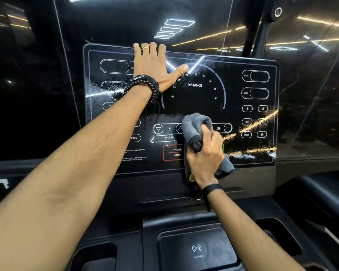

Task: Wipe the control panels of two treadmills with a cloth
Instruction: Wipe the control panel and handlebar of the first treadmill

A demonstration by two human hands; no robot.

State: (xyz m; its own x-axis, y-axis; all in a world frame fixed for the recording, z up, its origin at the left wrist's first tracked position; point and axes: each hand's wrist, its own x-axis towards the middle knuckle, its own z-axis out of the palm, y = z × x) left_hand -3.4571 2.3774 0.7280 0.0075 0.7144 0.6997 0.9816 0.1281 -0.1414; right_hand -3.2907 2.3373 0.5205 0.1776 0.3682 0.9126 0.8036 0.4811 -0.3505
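A glossy black treadmill control panel (249,55) with white printed buttons and a DISTANCE dial fills the middle of the view. My left hand (155,67) lies flat against its upper left, fingers hooked over the top edge, thumb spread toward the dial. My right hand (205,153) grips a bunched grey cloth (196,128) and presses it on the panel's lower middle, beside the PAUSE/STOP button (174,152). Spray droplets and smears show on the panel's left and lower right.
Below the panel sits a black console with a wireless charging pad (198,249) and cup holders at left (98,255) and right (282,233). Dark reflective glass with ceiling-light reflections lies behind the panel.
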